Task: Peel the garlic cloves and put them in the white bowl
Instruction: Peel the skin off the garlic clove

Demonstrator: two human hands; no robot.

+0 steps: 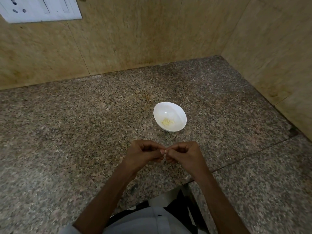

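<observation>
A white bowl (175, 110) stands on the speckled granite counter (84, 125), with several pale peeled garlic cloves (167, 122) at its bottom. In front of the bowl, above the counter, my left hand (143, 153) and my right hand (183, 153) meet fingertip to fingertip. Between them they pinch a small garlic clove (165, 151), of which only a pale tip shows. The other fingers of both hands are curled in.
Beige stone walls (152, 39) close the counter at the back and on the right. A white switch plate (40, 9) sits on the wall at top left. The counter's front edge has a notch near my body (168, 193).
</observation>
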